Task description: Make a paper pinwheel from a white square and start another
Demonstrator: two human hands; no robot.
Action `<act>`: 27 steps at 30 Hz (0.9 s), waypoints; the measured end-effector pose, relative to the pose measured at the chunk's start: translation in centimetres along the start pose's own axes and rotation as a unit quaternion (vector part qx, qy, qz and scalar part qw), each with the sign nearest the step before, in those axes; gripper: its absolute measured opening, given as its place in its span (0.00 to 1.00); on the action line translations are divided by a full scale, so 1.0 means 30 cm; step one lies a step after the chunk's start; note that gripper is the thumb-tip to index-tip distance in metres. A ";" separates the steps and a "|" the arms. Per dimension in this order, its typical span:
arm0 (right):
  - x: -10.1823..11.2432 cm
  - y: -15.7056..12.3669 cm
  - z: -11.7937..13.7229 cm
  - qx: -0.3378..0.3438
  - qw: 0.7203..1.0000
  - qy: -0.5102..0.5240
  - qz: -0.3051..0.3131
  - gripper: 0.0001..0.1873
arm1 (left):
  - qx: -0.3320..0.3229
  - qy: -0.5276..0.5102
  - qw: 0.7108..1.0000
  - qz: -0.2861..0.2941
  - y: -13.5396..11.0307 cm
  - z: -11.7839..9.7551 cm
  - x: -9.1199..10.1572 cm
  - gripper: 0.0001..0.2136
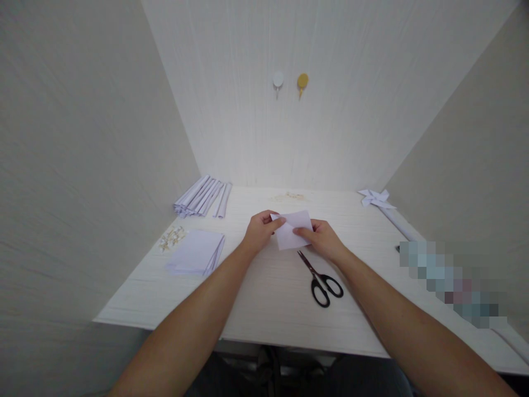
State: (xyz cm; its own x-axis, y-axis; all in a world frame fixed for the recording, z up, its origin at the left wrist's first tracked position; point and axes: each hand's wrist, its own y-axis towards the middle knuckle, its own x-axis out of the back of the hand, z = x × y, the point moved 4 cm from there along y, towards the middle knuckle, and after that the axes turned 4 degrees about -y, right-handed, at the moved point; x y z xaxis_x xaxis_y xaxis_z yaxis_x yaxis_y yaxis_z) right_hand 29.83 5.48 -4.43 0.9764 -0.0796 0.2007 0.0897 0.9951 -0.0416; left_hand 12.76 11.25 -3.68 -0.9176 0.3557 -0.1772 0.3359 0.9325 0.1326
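A small white paper sheet [292,238] is held up above the middle of the table, gripped at both sides. My left hand [261,230] pinches its upper left corner between thumb and fingers. On the other side my right hand [324,237] has its thumb on the front of the sheet and its fingers behind. Just below the paper lies a pair of scissors [318,278] with black handles, blades pointing toward the back. To the left of my forearm is a stack of white paper sheets [196,251].
Several rolled paper tubes [202,197] lie at the back left, with small white and tan pieces [172,238] in front of them. A paper pinwheel [375,198] on a paper stick rests at the back right. Two hooks [303,81] are on the back wall; walls enclose both sides.
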 end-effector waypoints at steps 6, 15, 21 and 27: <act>0.006 -0.006 0.001 -0.010 1.000 -0.006 -0.029 0.15 | -0.023 0.028 0.999 -0.004 -0.022 -0.008 -0.017 0.14; 0.019 0.009 -0.010 -0.049 0.995 0.043 -0.070 0.12 | -0.105 0.176 0.978 0.037 -0.062 -0.044 -0.053 0.12; 0.006 0.003 0.007 -0.070 0.991 0.100 -0.059 0.09 | -0.116 0.186 0.974 0.065 -0.059 -0.016 -0.056 0.13; 0.003 0.004 0.007 -0.057 0.989 0.117 -0.063 0.09 | -0.097 0.163 0.981 0.032 -0.037 0.018 -0.029 0.05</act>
State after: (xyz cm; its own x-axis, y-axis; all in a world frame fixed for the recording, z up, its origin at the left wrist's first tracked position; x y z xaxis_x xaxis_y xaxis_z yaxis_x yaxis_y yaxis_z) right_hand 29.89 5.60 -4.22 0.9737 -0.2267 -0.0203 0.2216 0.9644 -0.1441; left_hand 13.30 9.95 -4.18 -0.9258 0.3452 0.1540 0.3774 0.8682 0.3223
